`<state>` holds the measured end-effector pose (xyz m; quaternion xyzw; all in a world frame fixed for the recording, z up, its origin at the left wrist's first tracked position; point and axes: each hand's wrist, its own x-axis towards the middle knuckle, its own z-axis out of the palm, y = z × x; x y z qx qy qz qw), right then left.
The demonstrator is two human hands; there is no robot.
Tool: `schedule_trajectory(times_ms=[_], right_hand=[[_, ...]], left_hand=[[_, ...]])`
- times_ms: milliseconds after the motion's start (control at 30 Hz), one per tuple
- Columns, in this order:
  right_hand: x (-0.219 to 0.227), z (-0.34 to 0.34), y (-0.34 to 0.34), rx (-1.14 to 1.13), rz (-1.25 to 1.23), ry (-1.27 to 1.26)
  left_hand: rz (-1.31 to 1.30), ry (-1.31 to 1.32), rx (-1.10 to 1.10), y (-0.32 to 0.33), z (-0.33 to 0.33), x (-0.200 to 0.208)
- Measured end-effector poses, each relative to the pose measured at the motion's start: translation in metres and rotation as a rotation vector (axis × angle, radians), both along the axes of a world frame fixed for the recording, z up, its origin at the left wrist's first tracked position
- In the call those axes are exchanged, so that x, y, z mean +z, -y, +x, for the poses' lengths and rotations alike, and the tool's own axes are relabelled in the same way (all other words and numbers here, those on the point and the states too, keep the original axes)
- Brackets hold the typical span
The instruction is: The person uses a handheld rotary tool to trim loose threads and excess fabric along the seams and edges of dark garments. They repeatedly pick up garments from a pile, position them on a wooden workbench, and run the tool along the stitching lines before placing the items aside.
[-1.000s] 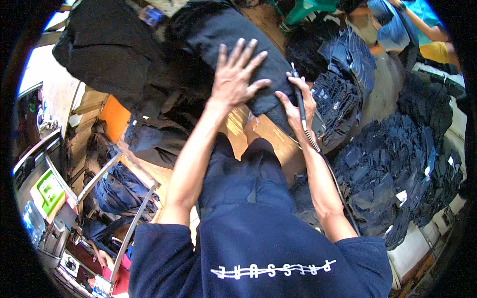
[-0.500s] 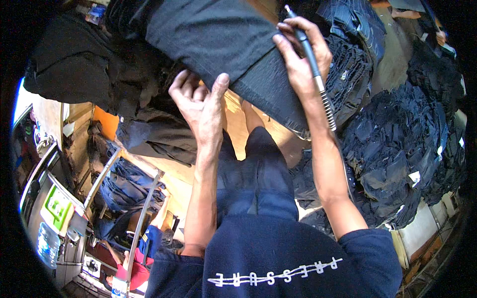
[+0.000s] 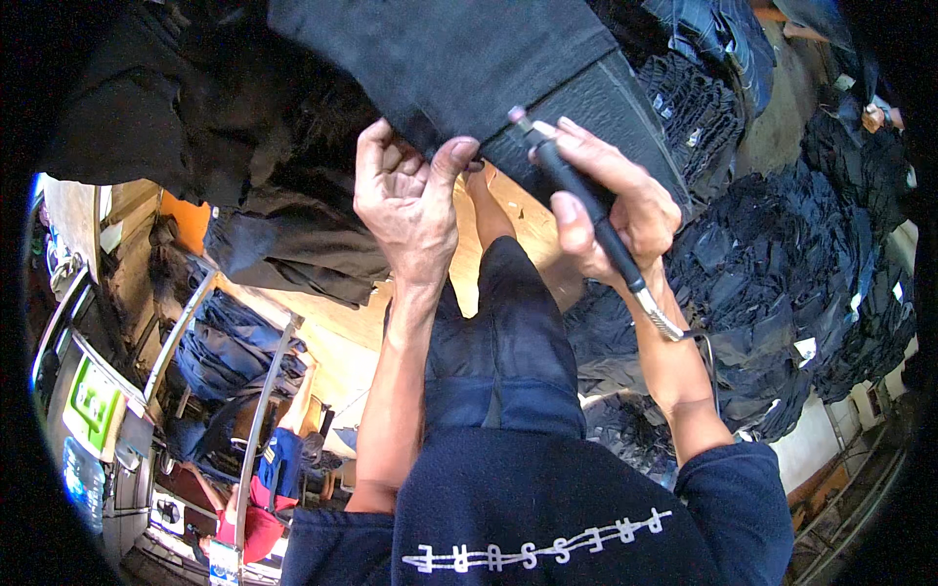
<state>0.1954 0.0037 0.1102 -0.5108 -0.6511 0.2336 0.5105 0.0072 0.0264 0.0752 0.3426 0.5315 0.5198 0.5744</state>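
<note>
Black trouser-like cloth (image 3: 489, 61) stretches in front of me at the top of the view. Its near edge is pinched between the thumb and fingers of my left hand (image 3: 405, 205). My right hand (image 3: 633, 210) is closed round a black pen-shaped rotary grinder (image 3: 583, 190), which has a small pinkish tip and a spring-sleeved cable at its rear. The tip hovers over or near the cloth's lower edge; whether it touches, I cannot tell. A dark, flat, wrinkled-looking surface (image 3: 611, 107) shows beside the cloth, partly under it.
A large heap of dark garments (image 3: 762, 264) lies at the right, with folded jeans (image 3: 718, 44) beyond. More dark cloth (image 3: 293, 244) hangs at the left. Metal rails (image 3: 264, 410) and a person in red (image 3: 256, 532) are at lower left.
My right hand has come down toward me and tilted the grinder, so its tip now points at the cloth's edge. My left hand has shifted slightly right and now pinches the edge.
</note>
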Motion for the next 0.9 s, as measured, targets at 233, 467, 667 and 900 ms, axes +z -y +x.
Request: schedule_trajectory(times_ms=[233,467,667,900], right_hand=[[-0.005,0.002,0.005,0.075,-0.036,0.170],[-0.003,0.001,0.004,0.121,-0.037,0.190],[-0.003,0.000,0.003,0.117,-0.043,0.213],[-0.002,-0.001,0.004,0.082,-0.049,0.207]], left_hand=[[0.033,0.080,0.003,0.003,-0.003,-0.010],[0.069,0.072,0.030,0.001,-0.002,-0.016],[0.057,0.125,0.012,0.002,-0.002,-0.013],[0.098,0.100,0.014,0.000,-0.001,-0.016]])
